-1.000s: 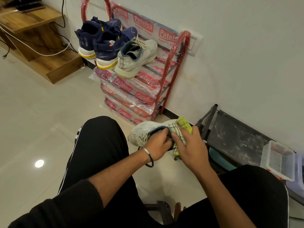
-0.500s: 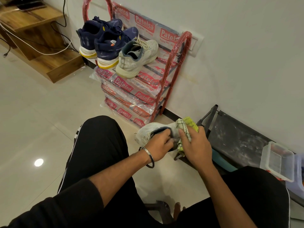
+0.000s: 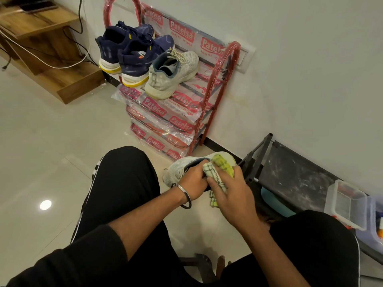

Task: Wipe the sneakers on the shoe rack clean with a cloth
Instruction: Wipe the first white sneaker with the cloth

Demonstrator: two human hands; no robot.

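- While it leans at the wall, upper centre, the red tubular shoe rack (image 3: 215, 94) carries two navy sneakers (image 3: 132, 56) and one off-white mesh sneaker (image 3: 172, 73).
- Lower centre, the left hand (image 3: 191, 183) grips its mesh twin (image 3: 178, 168).
- Right hand (image 3: 232, 195) clutches a yellow-green checked cloth (image 3: 219, 168) against it.

Single head-worn wide-angle view, looks forward and down past knees; hands close below centre, shoe rack (image 3: 215, 83) farther ahead against wall.

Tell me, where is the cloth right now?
In the head view, low and right of centre, the cloth is held in the right hand against the white sneaker that the left hand holds.
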